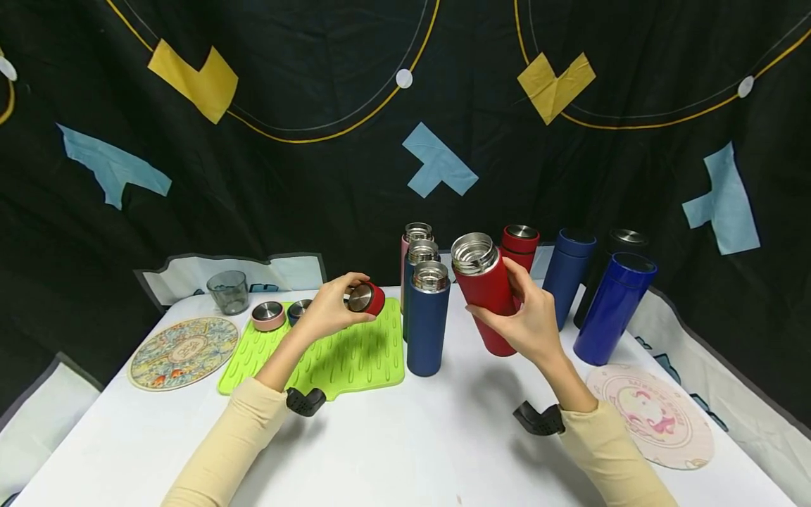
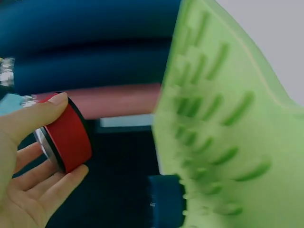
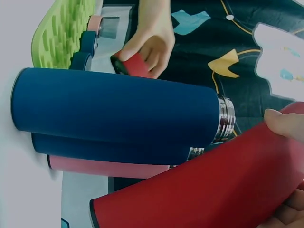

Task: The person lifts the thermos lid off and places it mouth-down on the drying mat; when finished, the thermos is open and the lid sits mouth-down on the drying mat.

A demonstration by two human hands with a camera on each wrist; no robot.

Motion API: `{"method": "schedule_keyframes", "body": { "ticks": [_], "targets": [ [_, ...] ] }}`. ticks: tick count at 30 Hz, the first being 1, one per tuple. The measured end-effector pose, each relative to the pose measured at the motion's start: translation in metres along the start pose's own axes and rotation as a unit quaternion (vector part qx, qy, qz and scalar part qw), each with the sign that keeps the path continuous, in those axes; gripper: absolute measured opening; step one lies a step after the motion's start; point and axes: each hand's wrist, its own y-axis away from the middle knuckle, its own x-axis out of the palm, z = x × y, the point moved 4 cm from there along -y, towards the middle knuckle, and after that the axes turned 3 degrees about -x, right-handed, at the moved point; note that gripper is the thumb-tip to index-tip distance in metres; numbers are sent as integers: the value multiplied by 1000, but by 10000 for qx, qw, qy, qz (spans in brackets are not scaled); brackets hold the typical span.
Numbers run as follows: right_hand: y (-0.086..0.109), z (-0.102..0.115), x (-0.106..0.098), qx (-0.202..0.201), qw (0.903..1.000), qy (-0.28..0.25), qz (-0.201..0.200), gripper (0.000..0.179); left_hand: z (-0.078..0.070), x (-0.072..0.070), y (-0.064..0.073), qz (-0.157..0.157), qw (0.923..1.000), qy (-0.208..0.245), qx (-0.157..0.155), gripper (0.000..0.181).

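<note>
A red bottle lid (image 1: 376, 301) with a steel top is pinched between the thumb and fingers of my left hand (image 1: 329, 307), above a green drying mat (image 1: 364, 362). The left wrist view shows the lid (image 2: 71, 135) on its side, its steel face turned toward the palm. My right hand (image 1: 531, 322) grips an uncapped red bottle (image 1: 484, 285), tilted and raised off the table, its steel mouth leaning left. Between the hands stand two uncapped blue bottles, the nearer one (image 1: 427, 327) upright, and an uncapped pink bottle (image 1: 405, 246) behind them.
On the mat sit a pink lid (image 1: 268, 320) and blue lids (image 3: 88, 42). A glass (image 1: 229, 292) and a patterned round mat (image 1: 184, 353) are at left. Capped red (image 1: 519, 246), navy (image 1: 567, 274), black and glossy blue (image 1: 613, 310) bottles stand right, behind a pink round mat (image 1: 652, 419).
</note>
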Motion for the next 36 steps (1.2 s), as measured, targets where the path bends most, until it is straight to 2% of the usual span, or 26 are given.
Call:
{"method": "schedule_keyframes", "body": {
  "ticks": [7, 9, 15, 24, 30, 36],
  "targets": [
    [-5, -11, 7, 207, 9991, -234, -279, 77, 23, 22, -15, 114, 9993, -198, 308, 64],
    [-6, -12, 9, 279, 9989, -206, -316, 76, 27, 28, -17, 206, 9992, -202, 270, 64],
    [-12, -21, 17, 504, 9976, -281, -391, 76, 35, 43, -27, 294, 9984, -472, -90, 66],
    [-20, -41, 31, 833, 9933, -606, -526, 73, 40, 63, -36, 456, 9909, -1177, -464, 61],
    [-23, -58, 42, 1263, 9866, -847, -595, 72, 42, 72, -40, 445, 9865, -1452, -615, 49],
    [-27, -71, 53, 1588, 9812, -818, -725, 73, 44, 78, -41, 483, 9830, -1563, -830, 54]
  ]
}}
